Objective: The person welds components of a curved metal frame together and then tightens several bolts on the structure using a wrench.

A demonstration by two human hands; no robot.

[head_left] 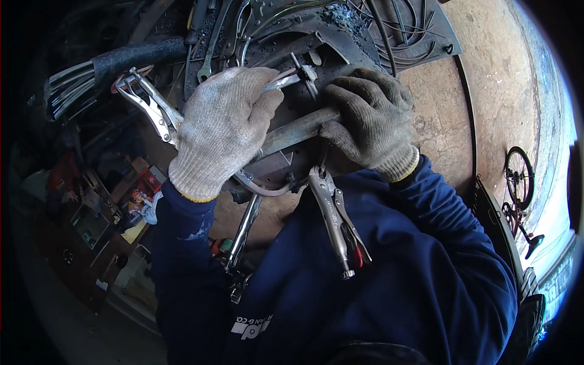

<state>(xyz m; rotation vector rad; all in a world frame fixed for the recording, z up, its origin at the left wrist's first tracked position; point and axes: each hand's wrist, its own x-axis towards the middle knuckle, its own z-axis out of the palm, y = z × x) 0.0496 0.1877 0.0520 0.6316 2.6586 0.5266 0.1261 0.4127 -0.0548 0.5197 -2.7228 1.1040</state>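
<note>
Both my hands wear knitted work gloves and are over a dark metal workbench. My right hand is closed round the upper right end of a flat grey metal bar, which slants down to the left. Beside the bar's lower end, my left hand has its fingers curled in. A shiny metal piece shows at its fingertips, but what the hand grips is mostly hidden. Just right of it stands a small screw clamp with a crossbar. Locking pliers hang in front of the bench, their jaws on a curved metal rod.
More locking pliers stick out left of my left hand. Wrenches lie at the back, near a dark tube holding several thin rods. Bent rods rest on a metal plate at back right. A bicycle stands far right.
</note>
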